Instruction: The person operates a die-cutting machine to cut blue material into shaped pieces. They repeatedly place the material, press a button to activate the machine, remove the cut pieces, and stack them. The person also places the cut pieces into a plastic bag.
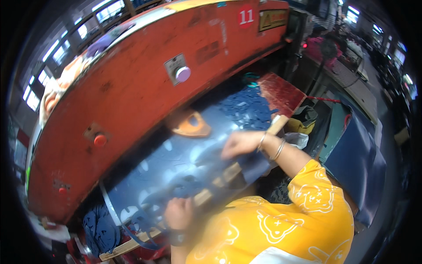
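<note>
Between my hands a dark blue sheet (206,160) with cut-out holes is stretched, blurred by motion. My left hand (179,213), near the front edge of the work surface, is closed on its near left part. Farther right and higher, my right hand (241,144) has its fingers curled down onto the sheet; the fingertips are smeared. An orange cutting die (192,125) with an opening in it lies beyond my hands, close under the red press beam (132,92). Pale patches show through the holes in the sheet.
Blue cut scraps (246,108) lie heaped at the far right, beside a red board (281,92). More blue scraps (100,231) hang at the near left. A wooden strip (132,245) edges the front. Blue sheets (358,154) stand at the right. A person in pink (323,46) is farther back.
</note>
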### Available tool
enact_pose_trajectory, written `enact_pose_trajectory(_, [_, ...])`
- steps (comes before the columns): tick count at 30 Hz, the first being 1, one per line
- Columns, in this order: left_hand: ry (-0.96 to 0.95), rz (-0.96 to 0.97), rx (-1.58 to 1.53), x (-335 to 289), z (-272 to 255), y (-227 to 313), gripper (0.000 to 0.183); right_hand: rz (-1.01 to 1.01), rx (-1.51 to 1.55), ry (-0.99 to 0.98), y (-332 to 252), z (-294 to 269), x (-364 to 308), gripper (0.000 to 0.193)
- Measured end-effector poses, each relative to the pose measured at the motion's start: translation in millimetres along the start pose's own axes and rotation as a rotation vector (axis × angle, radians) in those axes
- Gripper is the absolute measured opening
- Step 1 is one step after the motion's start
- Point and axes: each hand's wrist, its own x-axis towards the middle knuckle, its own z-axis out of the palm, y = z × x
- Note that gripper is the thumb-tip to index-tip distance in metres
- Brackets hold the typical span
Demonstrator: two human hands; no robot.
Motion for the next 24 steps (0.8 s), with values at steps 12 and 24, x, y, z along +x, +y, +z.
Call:
enact_pose_trajectory(12, [0.101,-0.189,-1.185,58,26,78,0.064,-0.249,-0.682,0.629,0,67,41,0.071])
enact_pose_trajectory(24, [-0.039,0.156,-0.103,37,68,104,0.079,-0.306,0.402,0.453,6,41,0,0.064])
